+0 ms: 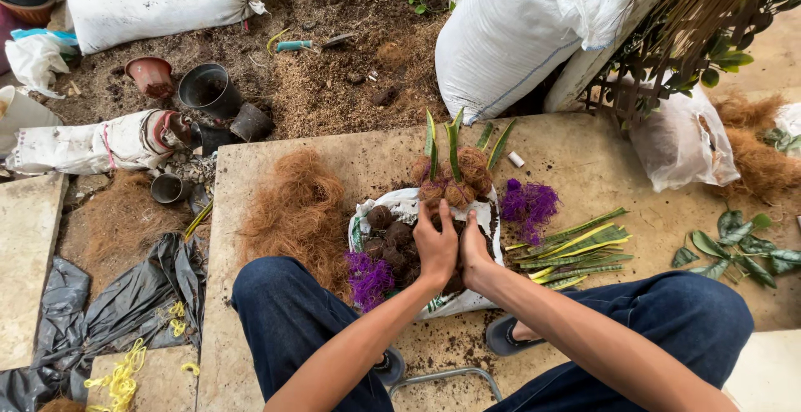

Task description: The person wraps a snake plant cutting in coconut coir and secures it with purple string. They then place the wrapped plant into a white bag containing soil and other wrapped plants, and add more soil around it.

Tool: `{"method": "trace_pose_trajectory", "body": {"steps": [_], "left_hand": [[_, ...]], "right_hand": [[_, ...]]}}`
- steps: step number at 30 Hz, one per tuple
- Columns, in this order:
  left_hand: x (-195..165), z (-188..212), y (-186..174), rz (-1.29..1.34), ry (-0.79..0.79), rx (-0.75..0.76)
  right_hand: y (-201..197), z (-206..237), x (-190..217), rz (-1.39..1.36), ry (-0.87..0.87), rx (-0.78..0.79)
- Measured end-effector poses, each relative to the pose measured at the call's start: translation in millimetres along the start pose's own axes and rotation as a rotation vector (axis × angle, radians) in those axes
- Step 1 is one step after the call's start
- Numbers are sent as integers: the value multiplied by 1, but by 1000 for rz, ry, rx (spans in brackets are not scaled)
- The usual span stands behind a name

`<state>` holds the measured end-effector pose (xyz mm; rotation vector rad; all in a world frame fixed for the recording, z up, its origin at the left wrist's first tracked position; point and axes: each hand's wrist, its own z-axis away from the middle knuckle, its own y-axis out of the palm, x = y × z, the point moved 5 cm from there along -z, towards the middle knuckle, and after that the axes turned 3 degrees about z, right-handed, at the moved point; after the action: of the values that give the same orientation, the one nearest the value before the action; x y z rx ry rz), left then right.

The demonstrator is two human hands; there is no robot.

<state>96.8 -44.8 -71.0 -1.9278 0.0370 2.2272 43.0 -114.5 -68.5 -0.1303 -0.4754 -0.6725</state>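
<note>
White sacks [517, 36], empty pots [209, 86], black plastic sheet [125, 303], yellow string [121, 379]

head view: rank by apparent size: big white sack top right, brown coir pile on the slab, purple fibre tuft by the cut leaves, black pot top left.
1. White sack, clearly largest.
2. Coir pile.
3. and 4. Black pot and purple tuft look alike; the pot lies farther from the camera, so no ranking.

Both hands, left hand [435, 249] & right hand [476, 253], side by side in soil on sack [406, 207], centre of slab [584, 161]. Fibre pile [296, 212] left of sack. Cut leaves [580, 249] right of it. Wrapped plants [455, 174] at sack's far edge. Pots [209, 88] far left, off slab.
</note>
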Motion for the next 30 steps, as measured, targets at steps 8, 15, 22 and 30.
{"method": "trace_pose_trajectory", "body": {"steps": [8, 15, 22, 30], "left_hand": [[-15, 2, 6, -27, 282, 88], [-7, 0, 9, -35, 32, 126], [2, -9, 8, -1, 54, 44], [19, -5, 4, 16, -125, -34]], "right_hand": [[-7, -1, 15, -86, -68, 93], [-7, -7, 3, -77, -58, -28], [-1, 0, 0, -153, 37, -92], [3, -8, 8, -58, -112, 8]]}}
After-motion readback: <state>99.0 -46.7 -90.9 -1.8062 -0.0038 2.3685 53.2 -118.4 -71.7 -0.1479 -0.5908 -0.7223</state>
